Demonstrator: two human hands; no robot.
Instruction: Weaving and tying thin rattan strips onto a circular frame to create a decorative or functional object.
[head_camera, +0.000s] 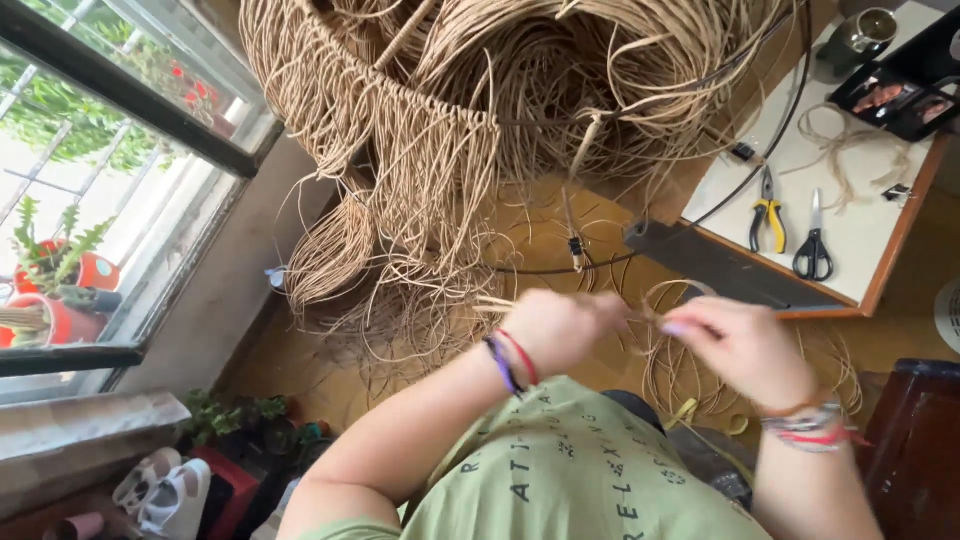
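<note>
My left hand (558, 328) and my right hand (738, 345) are held close together in front of my chest, both pinching thin tan rattan strands (655, 308) that curl into a small loop between them. Motion blurs the fingers. A big pile of coiled rattan cane (480, 110) lies on the floor beyond my hands, with loose strands trailing toward me. Coloured bands sit on both wrists.
A low white table (860, 240) at the right carries yellow-handled pliers (767, 212), black scissors (814, 245), a cup (862, 35) and a dark tray (900, 95). A black cable (560, 268) crosses the floor. A window (110, 150) and potted plants are at left; shoes (165, 495) lie below.
</note>
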